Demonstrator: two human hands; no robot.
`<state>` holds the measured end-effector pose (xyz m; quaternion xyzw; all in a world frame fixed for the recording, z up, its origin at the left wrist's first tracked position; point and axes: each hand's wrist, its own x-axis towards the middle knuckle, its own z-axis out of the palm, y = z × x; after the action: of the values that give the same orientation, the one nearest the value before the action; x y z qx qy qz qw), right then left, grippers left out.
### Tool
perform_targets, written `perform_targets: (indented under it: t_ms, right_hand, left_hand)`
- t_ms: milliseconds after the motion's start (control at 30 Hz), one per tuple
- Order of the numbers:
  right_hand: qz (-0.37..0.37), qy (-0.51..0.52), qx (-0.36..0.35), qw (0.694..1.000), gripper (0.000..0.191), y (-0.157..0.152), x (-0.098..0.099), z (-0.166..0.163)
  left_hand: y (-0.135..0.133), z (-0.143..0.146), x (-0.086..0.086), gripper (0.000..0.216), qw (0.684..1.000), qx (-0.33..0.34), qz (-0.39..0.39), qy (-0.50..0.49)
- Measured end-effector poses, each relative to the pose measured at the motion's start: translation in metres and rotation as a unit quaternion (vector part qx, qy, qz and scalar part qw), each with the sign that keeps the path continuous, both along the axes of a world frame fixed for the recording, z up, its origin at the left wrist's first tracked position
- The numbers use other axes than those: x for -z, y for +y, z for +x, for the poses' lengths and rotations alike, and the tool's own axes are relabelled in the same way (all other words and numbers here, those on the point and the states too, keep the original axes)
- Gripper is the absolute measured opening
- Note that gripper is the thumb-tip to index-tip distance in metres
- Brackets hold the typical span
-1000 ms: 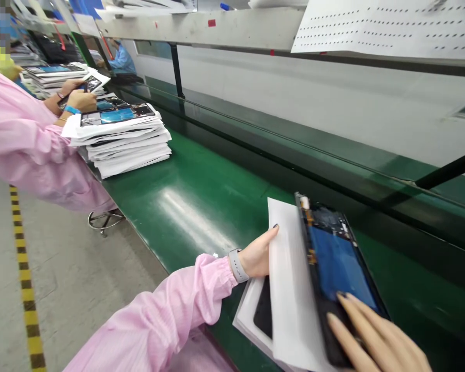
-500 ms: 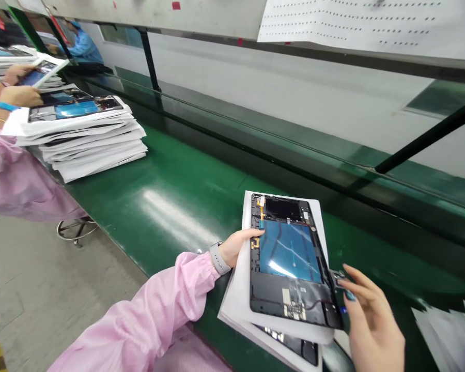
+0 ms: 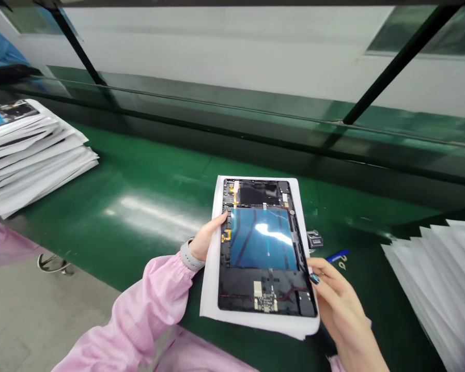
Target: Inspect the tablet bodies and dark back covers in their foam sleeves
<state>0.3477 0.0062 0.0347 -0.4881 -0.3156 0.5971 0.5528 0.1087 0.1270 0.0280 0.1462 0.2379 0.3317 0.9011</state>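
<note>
An opened tablet [image 3: 263,284], its inner parts facing up, lies on white foam sheets [image 3: 209,289]. A large blue-filmed panel [image 3: 251,243] fills its middle; a small circuit board [image 3: 266,302] and a red wire show near the bottom edge. My left hand [image 3: 209,235] is closed on the left edge, thumb on top of the frame and fingers hidden underneath. At the lower right edge, my right hand [image 3: 335,292] pinches the tablet's side between thumb and fingers. Just beyond the right edge is a small dark metal piece [image 3: 315,239] whose kind I cannot make out.
A blue pen [image 3: 337,256] lies right of the tablet on the green bench [image 3: 158,175]. White sheets [image 3: 449,279] stand fanned at the far right. On the left is a tall stack of white sheets [image 3: 42,155] with tablets between. A co-worker's pink sleeve [image 3: 8,245] shows at the left edge.
My view has swung right and down. My right hand has gone from the small metal piece to the tablet's edge. The tablet and sheets now sit straighter, covering the lower tablet.
</note>
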Motion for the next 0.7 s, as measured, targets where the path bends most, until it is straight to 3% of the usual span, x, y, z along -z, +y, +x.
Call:
perform_targets:
  t_ms: [67,267,533,700]
  right_hand:
    - [0.013,0.009,-0.009,1.000,0.021,0.001,0.002,0.001]
    - [-0.016,0.042,0.041,0.998,0.056,0.001,0.003,-0.004]
    - [-0.065,-0.010,0.016,0.998,0.032,-0.002,0.008,-0.005]
    - [-0.111,-0.071,0.062,0.989,0.036,-0.010,0.006,-0.007]
  left_hand:
    - [0.000,-0.001,0.002,0.035,1.000,-0.003,-0.004,-0.003]
    - [0.000,-0.001,0.002,0.030,0.999,0.006,0.019,-0.034]
    - [-0.003,0.001,0.004,0.031,0.997,0.063,0.038,-0.017]
    - [-0.003,0.003,0.007,0.031,0.999,0.026,0.025,0.014]
